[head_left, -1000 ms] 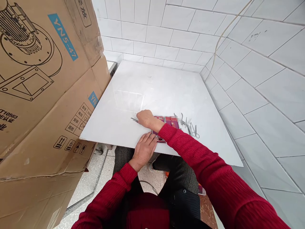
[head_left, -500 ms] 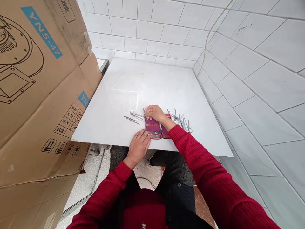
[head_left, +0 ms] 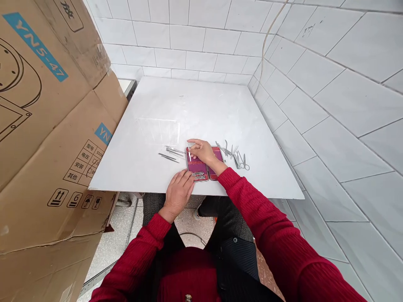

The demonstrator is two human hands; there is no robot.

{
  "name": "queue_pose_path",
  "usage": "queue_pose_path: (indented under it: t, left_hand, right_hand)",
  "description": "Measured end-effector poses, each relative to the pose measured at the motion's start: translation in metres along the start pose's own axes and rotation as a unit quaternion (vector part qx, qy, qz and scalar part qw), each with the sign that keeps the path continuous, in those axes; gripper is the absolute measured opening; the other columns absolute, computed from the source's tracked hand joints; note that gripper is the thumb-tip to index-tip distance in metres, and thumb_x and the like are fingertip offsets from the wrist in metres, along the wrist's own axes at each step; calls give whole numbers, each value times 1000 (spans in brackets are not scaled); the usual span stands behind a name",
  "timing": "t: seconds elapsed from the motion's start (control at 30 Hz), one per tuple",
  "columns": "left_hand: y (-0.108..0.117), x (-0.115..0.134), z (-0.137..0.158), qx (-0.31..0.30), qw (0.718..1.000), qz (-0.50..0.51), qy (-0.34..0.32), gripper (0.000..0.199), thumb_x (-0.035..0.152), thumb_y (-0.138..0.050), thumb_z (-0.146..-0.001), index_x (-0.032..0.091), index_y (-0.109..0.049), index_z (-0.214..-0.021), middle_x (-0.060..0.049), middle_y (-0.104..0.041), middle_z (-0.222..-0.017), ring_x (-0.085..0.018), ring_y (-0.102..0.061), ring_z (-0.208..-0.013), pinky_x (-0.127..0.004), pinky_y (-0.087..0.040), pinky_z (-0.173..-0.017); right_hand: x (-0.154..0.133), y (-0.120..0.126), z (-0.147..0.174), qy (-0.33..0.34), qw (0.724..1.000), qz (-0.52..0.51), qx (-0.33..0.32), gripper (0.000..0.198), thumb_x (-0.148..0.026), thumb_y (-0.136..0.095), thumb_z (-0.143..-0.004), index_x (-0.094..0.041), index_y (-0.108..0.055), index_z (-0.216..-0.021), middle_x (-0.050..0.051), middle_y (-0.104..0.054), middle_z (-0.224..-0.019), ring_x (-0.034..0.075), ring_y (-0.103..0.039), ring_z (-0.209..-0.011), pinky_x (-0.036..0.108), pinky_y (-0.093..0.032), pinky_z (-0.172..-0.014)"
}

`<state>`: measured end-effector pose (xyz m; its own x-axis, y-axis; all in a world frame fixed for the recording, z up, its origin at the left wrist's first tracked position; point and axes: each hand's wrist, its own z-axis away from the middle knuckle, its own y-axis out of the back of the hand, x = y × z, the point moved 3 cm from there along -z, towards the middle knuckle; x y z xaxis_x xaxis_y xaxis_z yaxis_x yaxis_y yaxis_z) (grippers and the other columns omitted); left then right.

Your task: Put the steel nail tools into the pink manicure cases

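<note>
A manicure case (head_left: 197, 165) lies unfolded on the white table, with a purple lining, a row of orange elastic loops and a metal rim. Nail clippers (head_left: 198, 175) sit in its near left part. My left hand (head_left: 179, 191) rests at the case's near left corner, fingers stretched out and touching its edge. Above the far left part of the case, my right hand (head_left: 203, 152) pinches a slim metal manicure tool (head_left: 189, 156); its exact kind is too small to tell. That hand and wrist cover part of the case's middle.
Slim metal tools (head_left: 171, 155) lie on the table left of the case. Right of it are scissors (head_left: 244, 162) and several plier-like nippers (head_left: 231, 149). A large cardboard box (head_left: 72, 138) stands along the left side, and tiled walls (head_left: 315, 92) border the back and right.
My right hand has turned slightly, and the pinched tool now sits over the far left part of the lining. My left hand stays at the case's corner. The camera view has shifted a little.
</note>
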<state>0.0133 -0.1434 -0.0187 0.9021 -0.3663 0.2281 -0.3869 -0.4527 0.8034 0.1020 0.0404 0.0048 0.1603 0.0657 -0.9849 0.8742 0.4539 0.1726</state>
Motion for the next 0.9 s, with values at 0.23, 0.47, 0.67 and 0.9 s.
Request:
queue_pose_path:
  t: [0.23, 0.47, 0.67, 0.9]
  left_hand:
    - [1, 0, -1, 5, 1000, -6, -3, 26, 22, -48, -103, 19, -64, -124, -10, -69, -128, -26, -59, -129, -46, -50, -109]
    - [1, 1, -1, 12, 1000, -10, -7, 25, 22, -50, -103, 19, -64, -124, -10, -69, -129, -27, -60, -128, -46, -51, -108]
    - [2, 1, -1, 10, 1000, -8, -5, 25, 22, -49, -103, 19, -64, -124, -9, -69, -129, -27, -60, -128, -47, -50, -108]
    - [2, 1, -2, 7, 1000, -2, -1, 27, 22, -49, -103, 21, -64, -125, -9, -69, -129, -27, -60, -129, -48, -50, -108]
  right_hand:
    - [3, -1, 2, 1, 1000, 13, 16, 29, -21, -69, -79, -14, -68, -107, -5, -63, -63, 8, -55, -48, 20, -49, -50]
    - [-2, 1, 0, 9, 998, 21, 52, 34, -14, -61, -79, -13, -68, -112, -6, -62, -63, 9, -59, -53, 19, -51, -54]
    - [2, -1, 0, 4, 998, 50, 42, 27, -15, -62, -82, -13, -71, -107, -3, -65, -69, 9, -57, -53, 21, -51, -55]
    - [-7, -3, 13, 66, 965, 242, 73, 26, -13, -52, -93, -17, -76, -102, 6, -77, -106, 17, -69, -97, 31, -53, -92]
